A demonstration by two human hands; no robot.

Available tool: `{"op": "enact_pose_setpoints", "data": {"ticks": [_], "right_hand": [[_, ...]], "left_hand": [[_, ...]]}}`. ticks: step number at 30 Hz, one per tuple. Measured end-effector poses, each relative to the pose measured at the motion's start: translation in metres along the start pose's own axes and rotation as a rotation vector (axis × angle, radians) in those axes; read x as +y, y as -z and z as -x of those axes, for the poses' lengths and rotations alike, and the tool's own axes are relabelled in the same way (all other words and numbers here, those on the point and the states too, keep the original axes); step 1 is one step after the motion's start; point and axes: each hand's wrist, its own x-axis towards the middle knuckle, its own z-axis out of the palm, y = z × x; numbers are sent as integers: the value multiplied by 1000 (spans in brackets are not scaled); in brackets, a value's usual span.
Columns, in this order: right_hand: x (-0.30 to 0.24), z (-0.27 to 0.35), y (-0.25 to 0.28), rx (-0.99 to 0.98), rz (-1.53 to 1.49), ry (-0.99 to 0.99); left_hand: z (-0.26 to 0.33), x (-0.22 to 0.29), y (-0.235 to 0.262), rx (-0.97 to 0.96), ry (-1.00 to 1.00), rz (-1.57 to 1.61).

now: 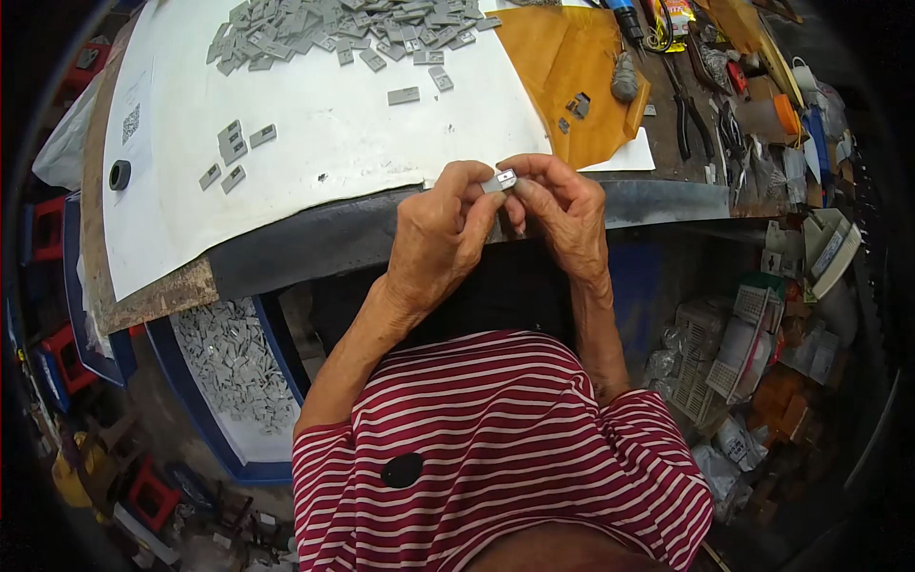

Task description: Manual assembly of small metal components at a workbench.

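Just over the table's near edge, my left hand (437, 229) and my right hand (568, 212) meet and pinch one small grey rectangular part (499, 181) between thumbs and fingers. A lighter, shiny face with a dark spot shows on its right end. Beyond my hands, a large pile of similar grey parts (334, 29) covers the far side of the white sheet (315, 153). One loose grey part (403, 95) lies nearer to me than the pile. Over to the left, several more grey parts (232, 141) form a small group.
Brown paper (543, 67) with dark bits lies right of the sheet. Black-handled pliers (694, 124) and other tools crowd the table's right end. A black ring (120, 174) sits at far left. Below the table stands a blue tray (214, 434) of grey parts; plastic baskets (701, 362) are at right.
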Motion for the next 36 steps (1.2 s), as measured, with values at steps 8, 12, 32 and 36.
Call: {"op": "enact_pose_setpoints", "data": {"ticks": [8, 12, 32, 36], "right_hand": [[5, 1, 1, 2, 14, 3], [7, 0, 0, 6, -14, 3], [7, -1, -1, 39, 34, -9], [10, -2, 1, 28, 16, -17]], "left_hand": [[4, 1, -2, -25, 48, -2], [4, 0, -2, -29, 60, -7], [5, -3, -5, -15, 12, -9], [4, -4, -6, -15, 0, -12]]}}
